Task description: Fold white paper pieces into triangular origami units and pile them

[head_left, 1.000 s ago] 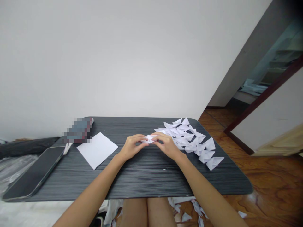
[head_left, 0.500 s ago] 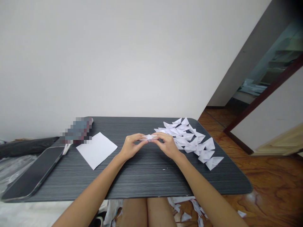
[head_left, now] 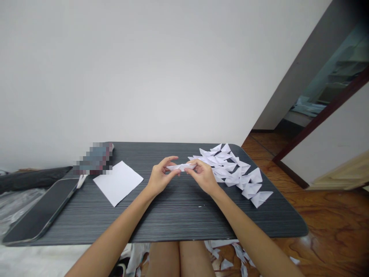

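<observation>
A small folded piece of white paper (head_left: 181,167) is held just above the dark striped table (head_left: 173,215), near its middle. My left hand (head_left: 160,177) pinches its left end, with one finger raised. My right hand (head_left: 202,177) pinches its right end. Directly to the right of my hands lies a pile of several folded white paper triangles (head_left: 234,171).
A flat white paper square (head_left: 118,182) lies on the left half of the table, beside a blurred-out object (head_left: 93,158). A dark phone (head_left: 40,211) rests at the table's left edge. Paper scraps (head_left: 227,254) litter the wooden floor under the table's front edge.
Both hands have lifted the folded paper slightly off the table and pulled it into a longer, flatter shape. My left forefinger has risen.
</observation>
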A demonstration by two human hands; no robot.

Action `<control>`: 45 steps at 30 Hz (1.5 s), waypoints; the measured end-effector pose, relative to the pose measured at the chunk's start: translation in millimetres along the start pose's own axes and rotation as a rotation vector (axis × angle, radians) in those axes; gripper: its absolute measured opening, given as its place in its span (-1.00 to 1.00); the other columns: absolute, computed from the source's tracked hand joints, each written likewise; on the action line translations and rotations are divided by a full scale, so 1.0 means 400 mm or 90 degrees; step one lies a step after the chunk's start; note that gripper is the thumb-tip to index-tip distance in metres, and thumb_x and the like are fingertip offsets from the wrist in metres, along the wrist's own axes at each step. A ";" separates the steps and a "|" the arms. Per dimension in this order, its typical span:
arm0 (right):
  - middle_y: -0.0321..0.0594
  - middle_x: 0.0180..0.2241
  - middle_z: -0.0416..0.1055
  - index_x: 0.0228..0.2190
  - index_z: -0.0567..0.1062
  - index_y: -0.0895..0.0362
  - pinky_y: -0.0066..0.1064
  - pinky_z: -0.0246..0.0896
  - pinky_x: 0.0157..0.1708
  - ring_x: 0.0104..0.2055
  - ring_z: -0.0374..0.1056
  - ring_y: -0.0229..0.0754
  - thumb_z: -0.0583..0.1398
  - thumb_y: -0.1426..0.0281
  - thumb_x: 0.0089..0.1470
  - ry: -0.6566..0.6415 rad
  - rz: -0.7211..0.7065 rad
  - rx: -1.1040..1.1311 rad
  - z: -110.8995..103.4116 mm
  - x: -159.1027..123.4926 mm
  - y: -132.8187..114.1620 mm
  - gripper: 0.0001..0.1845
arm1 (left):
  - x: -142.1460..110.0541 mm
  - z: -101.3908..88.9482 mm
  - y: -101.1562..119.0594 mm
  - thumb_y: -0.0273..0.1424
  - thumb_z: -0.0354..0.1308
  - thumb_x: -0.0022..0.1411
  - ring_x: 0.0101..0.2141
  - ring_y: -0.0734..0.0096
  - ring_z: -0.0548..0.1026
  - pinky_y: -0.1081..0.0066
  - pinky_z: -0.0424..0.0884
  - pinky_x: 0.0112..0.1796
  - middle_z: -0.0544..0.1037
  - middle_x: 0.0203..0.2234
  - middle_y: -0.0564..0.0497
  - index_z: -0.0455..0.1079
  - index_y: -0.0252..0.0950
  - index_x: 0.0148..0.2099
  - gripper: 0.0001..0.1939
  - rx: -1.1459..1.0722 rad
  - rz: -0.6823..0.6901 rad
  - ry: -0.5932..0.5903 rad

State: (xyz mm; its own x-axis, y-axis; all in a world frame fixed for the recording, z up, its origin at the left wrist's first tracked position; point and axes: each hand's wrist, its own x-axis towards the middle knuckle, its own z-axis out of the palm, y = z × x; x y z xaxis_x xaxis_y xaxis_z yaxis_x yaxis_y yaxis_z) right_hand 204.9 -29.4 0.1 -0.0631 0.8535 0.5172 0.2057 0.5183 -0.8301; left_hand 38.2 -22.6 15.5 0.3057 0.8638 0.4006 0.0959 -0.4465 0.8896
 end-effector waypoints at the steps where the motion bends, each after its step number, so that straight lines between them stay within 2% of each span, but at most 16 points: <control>1: -0.21 -0.39 0.36 -0.48 0.32 0.14 -0.42 0.22 -0.40 -0.39 0.30 -0.25 0.18 0.35 -0.10 0.000 0.003 0.018 0.001 0.000 -0.002 -0.86 | 0.002 -0.001 0.002 -0.34 0.17 -0.01 -0.47 0.45 0.46 0.42 0.37 -0.33 0.48 -0.49 0.03 0.20 -0.34 -0.03 -0.54 -0.020 -0.012 -0.007; 3: -0.23 -0.40 0.35 -0.53 0.28 0.14 -0.42 0.21 -0.37 -0.36 0.29 -0.25 0.18 0.37 -0.11 -0.008 -0.001 0.045 0.001 0.002 -0.009 -0.85 | 0.008 -0.004 0.005 -0.35 0.20 -0.05 -0.48 0.44 0.46 0.43 0.37 -0.34 0.49 -0.51 0.03 0.23 -0.37 -0.07 -0.53 -0.061 -0.053 -0.037; 6: -0.24 -0.41 0.34 -0.61 0.23 0.14 -0.41 0.19 -0.31 -0.34 0.28 -0.25 0.17 0.40 -0.10 -0.039 -0.013 0.056 0.003 0.003 -0.020 -0.81 | 0.015 -0.011 0.007 -0.32 0.18 -0.03 -0.50 0.43 0.45 0.46 0.35 -0.39 0.50 -0.56 0.00 0.36 -0.43 -0.23 -0.68 -0.083 -0.117 -0.116; 9: -0.27 -0.42 0.34 -0.53 0.27 0.13 -0.42 0.20 -0.32 -0.36 0.29 -0.28 0.19 0.40 -0.12 -0.050 0.013 0.098 0.006 0.004 -0.024 -0.86 | 0.018 -0.013 0.007 -0.28 0.10 0.04 -0.53 0.43 0.44 0.48 0.34 -0.44 0.51 -0.60 -0.05 0.43 -0.45 -0.38 -0.72 -0.072 -0.131 -0.160; 11: -0.31 -0.43 0.35 -0.39 0.29 0.11 -0.44 0.23 -0.37 -0.41 0.31 -0.30 0.22 0.40 -0.17 -0.054 0.067 0.162 0.008 0.006 -0.020 -0.76 | 0.016 -0.012 0.007 -0.28 0.09 0.05 -0.54 0.44 0.44 0.49 0.33 -0.46 0.53 -0.58 -0.07 0.44 -0.45 -0.39 -0.72 -0.059 -0.121 -0.154; 13: -0.34 -0.51 0.36 -0.33 0.31 0.13 -0.47 0.23 -0.48 -0.51 0.30 -0.32 0.22 0.37 -0.18 -0.086 0.128 0.204 0.008 0.009 -0.013 -0.71 | 0.014 -0.010 0.007 -0.28 0.08 0.06 -0.53 0.44 0.44 0.50 0.33 -0.47 0.53 -0.57 -0.07 0.45 -0.44 -0.39 -0.72 -0.037 -0.108 -0.146; 15: -0.32 -0.62 0.36 -0.45 0.38 0.19 -0.49 0.20 -0.55 -0.59 0.28 -0.33 0.19 0.33 -0.14 -0.127 0.161 0.201 0.006 0.012 -0.007 -0.81 | 0.012 -0.009 0.008 -0.28 0.08 0.06 -0.53 0.43 0.44 0.50 0.32 -0.49 0.53 -0.56 -0.07 0.45 -0.44 -0.41 -0.72 -0.017 -0.099 -0.138; 18: -0.26 -0.66 0.38 -0.59 0.42 0.23 -0.48 0.20 -0.57 -0.61 0.29 -0.31 0.17 0.29 -0.11 -0.143 0.183 0.196 -0.001 0.015 -0.007 -0.76 | 0.011 -0.006 0.010 -0.27 0.08 0.06 -0.53 0.43 0.45 0.51 0.33 -0.49 0.53 -0.56 -0.07 0.44 -0.43 -0.42 -0.71 -0.007 -0.100 -0.127; 22: -0.25 -0.69 0.39 -0.52 0.43 0.25 -0.42 0.26 -0.54 -0.61 0.35 -0.25 0.17 0.22 -0.12 -0.139 0.241 0.252 -0.009 0.020 -0.018 -0.71 | 0.014 -0.005 0.008 -0.21 0.03 0.08 -0.54 0.40 0.47 0.46 0.37 -0.47 0.55 -0.53 -0.09 0.41 -0.44 -0.37 -0.65 -0.063 -0.124 -0.140; 25: -0.20 -0.65 0.42 -0.50 0.42 0.25 -0.38 0.28 -0.52 -0.60 0.38 -0.21 0.12 0.15 -0.08 -0.165 0.266 0.304 -0.013 0.020 -0.020 -0.63 | 0.016 -0.008 0.003 -0.14 -0.02 0.09 -0.56 0.37 0.49 0.46 0.36 -0.53 0.55 -0.53 -0.13 0.37 -0.46 -0.34 -0.58 -0.117 -0.154 -0.176; 29: -0.14 -0.65 0.43 -0.52 0.39 0.27 -0.41 0.26 -0.57 -0.60 0.38 -0.20 0.05 0.11 -0.03 -0.193 0.258 0.358 -0.014 0.018 -0.014 -0.57 | 0.018 -0.016 -0.005 -0.12 -0.05 0.10 -0.51 0.27 0.51 0.49 0.31 -0.62 0.54 -0.48 -0.22 0.33 -0.48 -0.34 -0.56 -0.180 -0.177 -0.205; 32: -0.18 -0.71 0.41 -0.53 0.36 0.25 -0.47 0.21 -0.64 -0.65 0.36 -0.23 0.04 0.14 0.00 -0.145 0.227 0.321 -0.015 0.017 -0.006 -0.60 | 0.019 -0.022 -0.008 -0.18 0.04 0.07 -0.51 0.28 0.51 0.53 0.26 -0.65 0.54 -0.49 -0.22 0.31 -0.48 -0.34 -0.62 -0.175 -0.182 -0.167; 34: -0.22 -0.71 0.40 -0.53 0.33 0.23 -0.48 0.20 -0.66 -0.67 0.34 -0.25 0.06 0.15 -0.01 -0.100 0.213 0.286 -0.012 0.016 -0.002 -0.64 | 0.020 -0.023 -0.007 -0.23 0.12 0.01 -0.51 0.30 0.51 0.55 0.24 -0.65 0.54 -0.51 -0.18 0.31 -0.48 -0.30 -0.65 -0.152 -0.185 -0.140; 36: -0.24 -0.70 0.41 -0.51 0.34 0.21 -0.45 0.24 -0.62 -0.65 0.35 -0.25 0.09 0.17 -0.04 -0.085 0.211 0.265 -0.005 0.014 0.000 -0.68 | 0.019 -0.021 -0.005 -0.26 0.16 -0.03 -0.52 0.33 0.50 0.55 0.23 -0.64 0.53 -0.54 -0.14 0.33 -0.47 -0.29 -0.66 -0.123 -0.188 -0.148; 40: -0.28 -0.67 0.39 -0.49 0.39 0.22 -0.47 0.21 -0.62 -0.63 0.33 -0.28 0.19 0.24 -0.15 -0.111 0.192 0.218 0.011 0.009 -0.004 -0.73 | 0.012 -0.011 -0.005 -0.23 0.08 0.04 -0.61 0.45 0.43 0.56 0.18 -0.66 0.51 -0.62 -0.07 0.38 -0.44 -0.42 -0.70 -0.044 -0.163 -0.191; 45: -0.28 -0.69 0.38 -0.52 0.43 0.23 -0.49 0.14 -0.65 -0.66 0.29 -0.30 0.20 0.31 -0.16 -0.087 0.176 0.165 0.015 0.008 -0.014 -0.79 | 0.004 -0.006 -0.012 -0.29 0.07 0.07 -0.64 0.55 0.36 0.56 0.22 -0.54 0.44 -0.69 0.06 0.38 -0.41 -0.43 -0.75 0.055 -0.104 -0.153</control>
State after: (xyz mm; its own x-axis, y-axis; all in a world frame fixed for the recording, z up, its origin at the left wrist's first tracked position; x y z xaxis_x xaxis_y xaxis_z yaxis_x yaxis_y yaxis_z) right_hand 197.8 -29.3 4.9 -0.1720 0.9530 0.2494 -0.0185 0.2500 -0.9681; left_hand 35.9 -18.5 12.3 0.4933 0.8509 0.1806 0.2398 -0.3326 0.9120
